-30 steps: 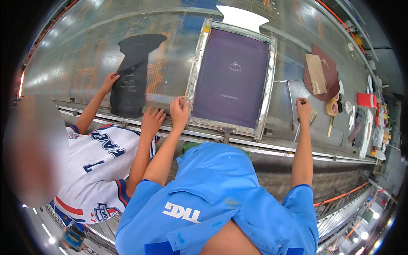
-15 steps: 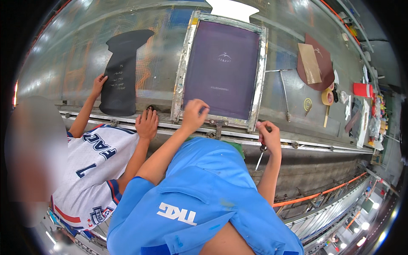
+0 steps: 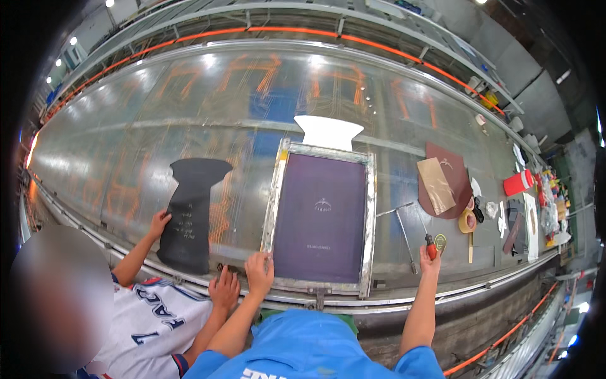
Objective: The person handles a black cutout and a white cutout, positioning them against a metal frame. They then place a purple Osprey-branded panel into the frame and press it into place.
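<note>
While the right hand (image 3: 430, 261) grips the screwdriver (image 3: 430, 240) right of the screen frame (image 3: 368, 234), the left hand (image 3: 257, 275) is at the frame's near left corner; whether it pinches cannot be determined.

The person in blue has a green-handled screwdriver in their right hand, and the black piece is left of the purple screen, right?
No, the handle isn't green: the head view shows a red-handled screwdriver in the right hand. The black piece is left of the purple screen.
</note>
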The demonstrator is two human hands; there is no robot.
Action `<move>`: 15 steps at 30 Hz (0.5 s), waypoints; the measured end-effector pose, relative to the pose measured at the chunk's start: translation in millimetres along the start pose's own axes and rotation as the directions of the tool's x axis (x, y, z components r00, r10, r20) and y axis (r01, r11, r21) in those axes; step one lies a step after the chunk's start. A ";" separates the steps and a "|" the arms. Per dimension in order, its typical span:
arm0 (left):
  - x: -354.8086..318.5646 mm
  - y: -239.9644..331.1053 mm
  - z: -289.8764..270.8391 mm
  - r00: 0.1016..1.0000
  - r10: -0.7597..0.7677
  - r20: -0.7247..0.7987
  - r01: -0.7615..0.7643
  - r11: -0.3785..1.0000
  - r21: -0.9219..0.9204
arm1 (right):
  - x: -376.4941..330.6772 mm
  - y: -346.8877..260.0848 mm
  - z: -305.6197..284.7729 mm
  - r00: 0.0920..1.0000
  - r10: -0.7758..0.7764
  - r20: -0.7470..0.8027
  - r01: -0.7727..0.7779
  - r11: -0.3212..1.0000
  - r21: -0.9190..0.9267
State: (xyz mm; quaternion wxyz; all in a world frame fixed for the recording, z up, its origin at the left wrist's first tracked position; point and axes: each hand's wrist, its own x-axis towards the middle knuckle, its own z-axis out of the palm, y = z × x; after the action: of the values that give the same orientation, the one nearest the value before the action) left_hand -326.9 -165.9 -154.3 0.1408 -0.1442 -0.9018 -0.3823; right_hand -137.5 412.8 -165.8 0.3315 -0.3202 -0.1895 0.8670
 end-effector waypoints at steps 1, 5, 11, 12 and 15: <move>-78.8 -2.9 -32.1 0.997 -0.058 0.050 0.052 0.991 0.120 | -23.2 -4.1 -75.4 0.996 -0.024 0.081 0.066 0.819 -0.570; -95.7 -8.2 -69.1 0.983 -0.133 0.124 0.113 0.980 0.161 | 22.8 0.1 -133.1 0.976 -0.152 -0.152 0.110 0.961 -0.254; -72.5 -29.6 -37.9 0.960 -0.206 0.190 0.169 0.966 0.193 | 67.0 36.5 -84.4 0.832 -0.162 -0.531 -0.027 0.944 -0.329; -79.2 -8.8 -44.9 0.955 -0.242 0.170 0.213 0.962 0.170 | 46.5 22.8 -76.7 0.763 -0.250 -0.596 -0.114 0.856 -0.505; -59.1 -8.2 -23.2 0.980 -0.167 0.107 0.152 0.979 0.138 | 53.4 21.8 -50.9 0.834 -0.398 -0.383 -0.073 0.609 -0.790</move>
State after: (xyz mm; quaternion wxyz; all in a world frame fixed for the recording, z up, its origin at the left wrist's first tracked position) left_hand -272.3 -197.3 -165.5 0.0653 -0.0842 -0.9401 -0.3239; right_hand -143.4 440.4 -237.4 0.2791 -0.6349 -0.4763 0.5405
